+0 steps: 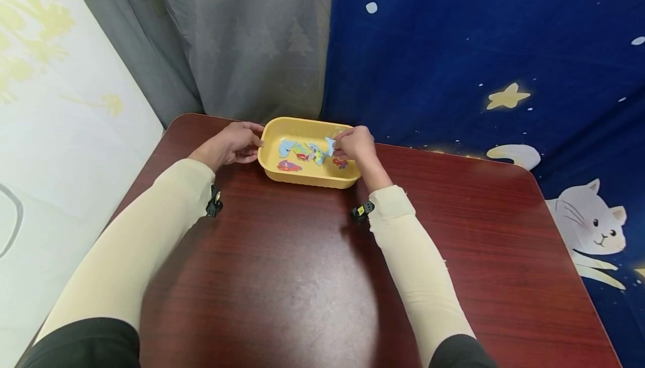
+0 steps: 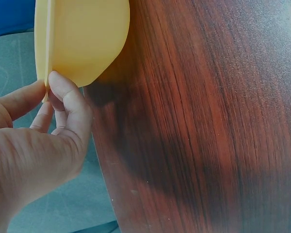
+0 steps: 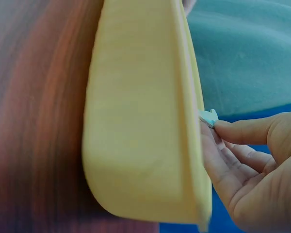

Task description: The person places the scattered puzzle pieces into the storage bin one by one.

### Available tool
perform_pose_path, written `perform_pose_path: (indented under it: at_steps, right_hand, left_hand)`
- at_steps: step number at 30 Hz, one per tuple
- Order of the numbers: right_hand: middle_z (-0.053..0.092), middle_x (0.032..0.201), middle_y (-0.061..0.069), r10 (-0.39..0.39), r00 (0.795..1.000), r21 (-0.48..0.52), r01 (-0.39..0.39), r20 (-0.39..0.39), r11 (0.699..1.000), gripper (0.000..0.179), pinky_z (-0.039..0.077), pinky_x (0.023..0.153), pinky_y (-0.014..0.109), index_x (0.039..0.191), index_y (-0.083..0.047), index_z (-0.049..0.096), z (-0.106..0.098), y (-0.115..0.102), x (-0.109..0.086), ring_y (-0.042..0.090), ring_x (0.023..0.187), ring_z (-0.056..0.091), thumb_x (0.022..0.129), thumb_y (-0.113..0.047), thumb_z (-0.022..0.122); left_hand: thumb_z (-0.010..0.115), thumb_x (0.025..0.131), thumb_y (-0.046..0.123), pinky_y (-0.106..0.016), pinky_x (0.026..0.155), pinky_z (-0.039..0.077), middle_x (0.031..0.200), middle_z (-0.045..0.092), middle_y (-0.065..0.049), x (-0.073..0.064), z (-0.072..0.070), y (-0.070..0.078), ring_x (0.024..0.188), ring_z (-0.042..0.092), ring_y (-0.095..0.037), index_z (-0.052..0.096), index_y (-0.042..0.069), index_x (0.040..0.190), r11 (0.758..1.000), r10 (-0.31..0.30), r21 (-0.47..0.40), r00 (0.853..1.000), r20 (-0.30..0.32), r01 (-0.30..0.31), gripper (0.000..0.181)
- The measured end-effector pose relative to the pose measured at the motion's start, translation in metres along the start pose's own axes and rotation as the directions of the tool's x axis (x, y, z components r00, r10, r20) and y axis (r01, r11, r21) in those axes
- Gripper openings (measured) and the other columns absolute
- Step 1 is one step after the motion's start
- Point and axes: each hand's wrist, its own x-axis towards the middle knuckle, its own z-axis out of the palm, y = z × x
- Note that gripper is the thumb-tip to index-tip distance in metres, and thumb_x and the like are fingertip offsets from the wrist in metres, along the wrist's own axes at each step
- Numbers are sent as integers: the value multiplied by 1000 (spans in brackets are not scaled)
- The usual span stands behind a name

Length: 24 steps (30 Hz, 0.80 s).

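A yellow plastic basin (image 1: 307, 180) stands at the far side of the table. With thumb and fingers on either side of its rim (image 2: 49, 43), my left hand (image 1: 235, 143) pinches the left end. Over the right end of the basin, my right hand (image 1: 356, 145) pinches a flat light-blue piece (image 1: 330, 146) between thumb and fingers; its pale edge (image 3: 209, 117) shows just above the rim in the right wrist view. Several flat, colourful cutouts lie on the basin floor, among them a purple-and-red one (image 1: 289, 166), a light-blue one (image 1: 286, 148) and a red one (image 1: 340, 163).
The dark red wooden table (image 1: 282, 256) has rounded far corners. Behind it hang a grey curtain (image 1: 252, 37) and a blue cloth (image 1: 443, 49) with stars and a white cat. A white patterned surface (image 1: 65, 110) rises along the left.
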Motion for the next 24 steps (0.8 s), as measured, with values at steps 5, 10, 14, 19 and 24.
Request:
perform_pose_path:
  at_steps: [5,10,14,19,24]
  right_hand:
    - [73,90,19,-9,997,-40,12,70,999,14,59,76,40,101,2,72,15,6,-1,28,81,73,88,-3,67]
    - [71,84,16,-8,990,8,7,139,1000,15,59,72,36,101,4,71,27,11,-2,23,74,72,88,-1,66]
    - [69,80,15,-5,981,73,-9,196,997,15,59,68,34,100,7,70,34,14,-2,22,69,70,86,2,67]
    - [67,74,11,-1,971,96,-23,239,995,14,58,62,29,100,7,69,38,19,-1,19,64,68,87,2,67]
    - [66,73,11,-9,971,121,-21,239,992,15,58,59,27,101,7,69,39,24,0,18,62,67,87,2,66]
  left_hand:
    - [54,97,11,-27,69,57,98,53,-6,0,-1,-1,67,58,-14,45,20,144,1000,-5,0,1000,-1,5,48]
    - [54,97,11,-28,70,57,97,53,-6,0,-2,-3,67,58,-14,45,20,143,1000,-3,-7,1000,-1,3,48]
    - [54,97,11,-28,70,57,95,53,-6,1,-3,-3,67,58,-14,45,20,143,1000,-6,-14,1000,2,7,48]
    - [55,97,10,-28,70,57,93,54,-5,0,-3,-3,67,58,-15,45,20,143,1000,-9,-17,1000,3,9,49]
    - [54,97,10,-29,71,57,95,54,-5,1,-1,-3,67,58,-14,45,20,143,1000,-4,-14,1000,-2,4,48]
